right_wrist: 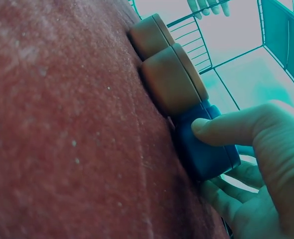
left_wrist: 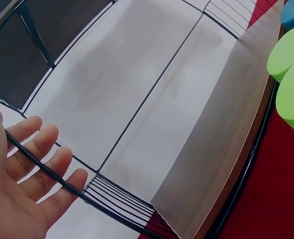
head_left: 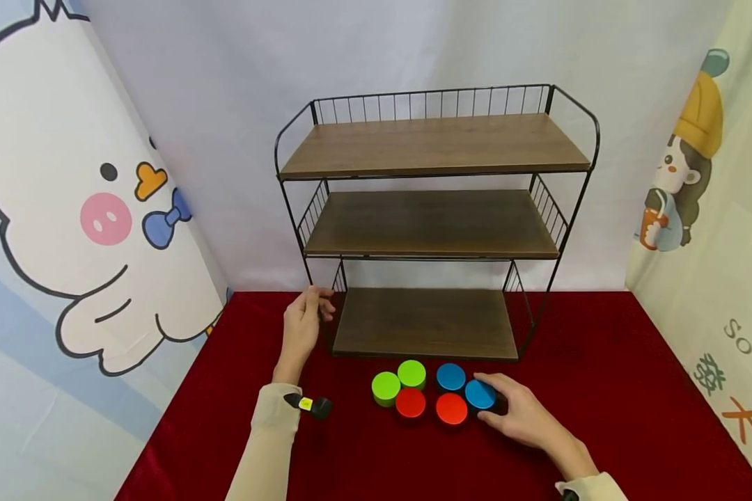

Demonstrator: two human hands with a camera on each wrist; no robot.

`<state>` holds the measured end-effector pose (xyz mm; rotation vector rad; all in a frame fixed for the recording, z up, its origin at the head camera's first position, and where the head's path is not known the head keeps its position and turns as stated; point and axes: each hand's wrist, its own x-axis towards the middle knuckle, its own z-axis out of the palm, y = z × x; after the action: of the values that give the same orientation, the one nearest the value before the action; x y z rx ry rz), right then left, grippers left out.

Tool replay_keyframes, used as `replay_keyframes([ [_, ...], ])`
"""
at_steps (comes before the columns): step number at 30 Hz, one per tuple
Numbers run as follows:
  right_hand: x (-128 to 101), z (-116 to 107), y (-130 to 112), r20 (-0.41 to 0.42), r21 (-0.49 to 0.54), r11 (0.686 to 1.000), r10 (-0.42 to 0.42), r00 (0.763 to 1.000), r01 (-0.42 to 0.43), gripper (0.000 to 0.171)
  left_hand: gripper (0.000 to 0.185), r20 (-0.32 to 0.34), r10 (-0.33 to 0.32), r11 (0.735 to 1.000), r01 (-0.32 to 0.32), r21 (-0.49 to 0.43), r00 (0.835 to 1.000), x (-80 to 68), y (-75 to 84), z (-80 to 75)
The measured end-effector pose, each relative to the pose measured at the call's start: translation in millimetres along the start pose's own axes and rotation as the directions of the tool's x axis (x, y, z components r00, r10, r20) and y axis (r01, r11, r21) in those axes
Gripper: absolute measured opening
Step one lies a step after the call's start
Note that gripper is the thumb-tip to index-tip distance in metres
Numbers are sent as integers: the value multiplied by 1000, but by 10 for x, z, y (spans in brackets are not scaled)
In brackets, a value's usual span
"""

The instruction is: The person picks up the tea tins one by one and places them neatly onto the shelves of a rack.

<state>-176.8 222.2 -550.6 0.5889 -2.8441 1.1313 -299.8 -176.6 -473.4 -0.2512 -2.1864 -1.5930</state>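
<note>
Right hand (head_left: 517,412) grips blue cylindrical container (head_left: 480,394), just in front of brown-wood, black-metal shelf (head_left: 432,221). Left hand (head_left: 303,320) loose-fingered at shelf's left side.

Passage: front, between shelf boards (head_left: 431,221) | Blocks: side frames (head_left: 574,214), six tubs (head_left: 410,402) before bottom board (head_left: 426,321)

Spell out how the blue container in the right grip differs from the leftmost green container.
Colour: the blue container is blue, the leftmost green container bright lime. Contact: the right grip holds the blue container between thumb and fingers, while nothing grips the leftmost green container. Place: in the head view, the blue container sits at the group's right end, the leftmost green container at its left. Both are round and flat-topped.
</note>
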Motion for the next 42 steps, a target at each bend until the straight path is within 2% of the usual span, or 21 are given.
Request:
replay_keyframes([
  [8, 24, -134, -3, 5, -30, 1000, 0, 1000, 0, 61, 45, 10, -15, 1000, 15, 13, 1000, 4, 45, -9],
  [17, 93, -276, -71, -11, -20, 998, -52, 999, 52, 60, 42, 56, -22, 1000, 21, 8, 998, -89, 423, -62],
  [31, 261, -491, -280, -52, -71, 983, -174, 983, 170, 59, 44, 72, -38, 999, 38, 1, 997, -102, 466, -81],
  [42, 393, -762, -456, -80, -84, 960, -273, 959, 267, 60, 43, 81, -38, 999, 37, 12, 996, -90, 452, -84],
])
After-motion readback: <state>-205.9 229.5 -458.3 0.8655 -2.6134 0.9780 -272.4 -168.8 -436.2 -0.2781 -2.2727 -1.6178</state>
